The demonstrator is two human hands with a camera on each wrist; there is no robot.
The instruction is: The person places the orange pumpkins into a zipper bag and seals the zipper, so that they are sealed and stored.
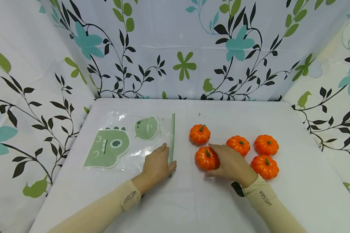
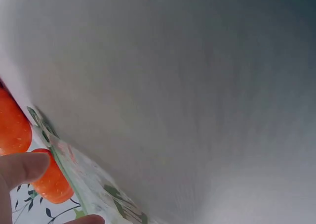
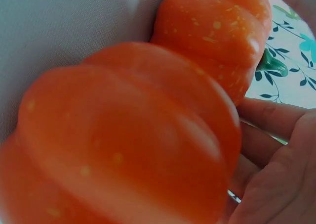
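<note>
My left hand [image 1: 158, 163] rests at the opening edge of a clear zip bag [image 1: 140, 155], thumb and fingers apart beside its green strip [image 1: 172, 139]. The bag lies flat, printed with green cartoon monsters. With thumb and fingers curled round it, my right hand [image 1: 231, 163] grips a small orange pumpkin [image 1: 205, 159] on the table. Another pumpkin [image 1: 199, 134] sits just behind that one. In the right wrist view a large blurred pumpkin [image 3: 118, 135] partly hides my fingers [image 3: 271, 117], and a second pumpkin [image 3: 212, 31] shows its green stem.
Right of my right hand stand more pumpkins: one [image 1: 238, 145] close to the knuckles, one [image 1: 266, 145] at the far right, and one [image 1: 264, 167] near the wrist. The white table [image 1: 189, 207] ends at a leaf-patterned curtain [image 1: 169, 48].
</note>
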